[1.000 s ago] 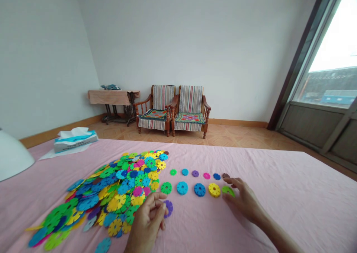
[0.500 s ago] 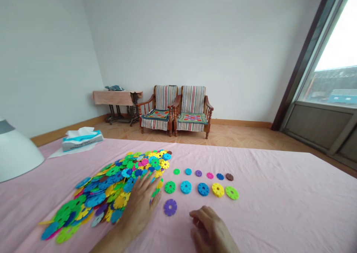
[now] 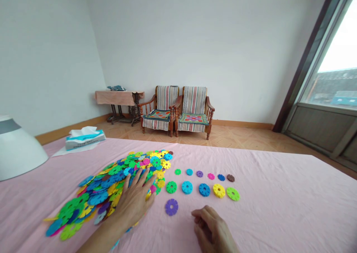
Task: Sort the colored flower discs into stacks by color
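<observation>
The fingers (image 3: 205, 213) of the right hand (image 3: 213, 229) curl loosely low over the pink cloth (image 3: 279, 201); from where I stand, I can't tell whether anything sits under them. A second ago they were at the far end of the larger row, on the lime disc; now they have drawn back.

Just beyond, the notched purple plastic disc (image 3: 171, 207) lies flat by itself. The left hand (image 3: 134, 199), pinched beside it a second ago, is now spread out over the heaped multicoloured plastic discs (image 3: 97, 197), its fingers open, with no grip to be seen.

Past that stand the larger discs: green (image 3: 171, 187), light blue (image 3: 187, 187), blue (image 3: 204, 190), thick-looking yellow (image 3: 219, 190) and the flat lime-green plastic disc (image 3: 233, 194), uncovered at the end. To my eye that spot is settled, and attention has swung to the heap. Farther off runs the row of six small coloured plastic discs (image 3: 211, 176), untouched.
</observation>
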### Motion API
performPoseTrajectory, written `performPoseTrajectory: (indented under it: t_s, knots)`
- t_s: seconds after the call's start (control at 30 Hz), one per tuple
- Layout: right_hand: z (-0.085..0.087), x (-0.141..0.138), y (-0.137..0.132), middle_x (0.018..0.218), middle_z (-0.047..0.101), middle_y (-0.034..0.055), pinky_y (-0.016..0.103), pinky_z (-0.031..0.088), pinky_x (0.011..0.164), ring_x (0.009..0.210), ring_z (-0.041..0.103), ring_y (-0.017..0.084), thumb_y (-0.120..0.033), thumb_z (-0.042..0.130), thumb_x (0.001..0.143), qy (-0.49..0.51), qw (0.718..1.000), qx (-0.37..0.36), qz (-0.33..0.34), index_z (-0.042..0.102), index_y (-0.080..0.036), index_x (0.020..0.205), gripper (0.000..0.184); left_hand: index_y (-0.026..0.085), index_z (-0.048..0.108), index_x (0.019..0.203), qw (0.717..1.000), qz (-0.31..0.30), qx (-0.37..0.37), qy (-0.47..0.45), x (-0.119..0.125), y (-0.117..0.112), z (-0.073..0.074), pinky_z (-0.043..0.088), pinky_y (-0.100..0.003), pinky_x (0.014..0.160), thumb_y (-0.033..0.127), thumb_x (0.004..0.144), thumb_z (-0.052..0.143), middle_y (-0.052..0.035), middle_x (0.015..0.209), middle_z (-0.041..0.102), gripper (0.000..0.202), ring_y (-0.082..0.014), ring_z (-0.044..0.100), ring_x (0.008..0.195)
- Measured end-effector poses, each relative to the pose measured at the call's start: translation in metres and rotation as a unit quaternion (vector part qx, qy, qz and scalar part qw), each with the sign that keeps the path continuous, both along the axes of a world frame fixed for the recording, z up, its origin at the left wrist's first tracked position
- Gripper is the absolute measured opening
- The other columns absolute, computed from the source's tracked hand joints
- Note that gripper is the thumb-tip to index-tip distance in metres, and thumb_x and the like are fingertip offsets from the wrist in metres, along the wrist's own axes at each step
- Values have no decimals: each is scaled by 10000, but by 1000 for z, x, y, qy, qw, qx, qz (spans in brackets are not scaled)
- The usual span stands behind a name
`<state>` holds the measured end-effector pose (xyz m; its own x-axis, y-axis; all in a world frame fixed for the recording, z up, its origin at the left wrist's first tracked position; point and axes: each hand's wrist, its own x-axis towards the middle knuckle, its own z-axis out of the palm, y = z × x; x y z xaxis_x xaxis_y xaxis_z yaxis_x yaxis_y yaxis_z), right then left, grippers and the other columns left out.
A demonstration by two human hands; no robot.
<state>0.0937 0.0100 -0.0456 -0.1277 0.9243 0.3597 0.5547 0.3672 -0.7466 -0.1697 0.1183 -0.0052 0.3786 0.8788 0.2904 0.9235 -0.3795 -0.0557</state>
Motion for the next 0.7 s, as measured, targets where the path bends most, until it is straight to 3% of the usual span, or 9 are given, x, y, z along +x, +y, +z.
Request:
performPoseTrajectory:
  t_s: [0.27,0.47,0.7]
  knots:
    - [4,0,0,846,594,60,250,475,674,749,594,161,-99,496,747,2,1000,-15,-1,620,-177,971,267,292,548,1318,999,23,30,25,1,-1,3,193,-556,1081,271,842,486,-94,1445,463,481,-328,338,1364]
    - [5,0,0,850,593,66,251,478,679,757,593,161,-110,488,757,-6,1000,-20,1,618,-169,975,260,260,541,1327,998,19,58,27,-2,0,0,188,-571,1080,173,798,502,-118,1428,482,538,-339,363,1344]
    - [1,0,1,846,593,58,242,477,669,742,588,152,-114,494,761,-8,1000,-17,0,609,-179,968,246,344,590,1249,990,-115,78,-29,8,-3,5,144,-527,1109,129,844,477,-33,1384,540,472,-259,426,1298]
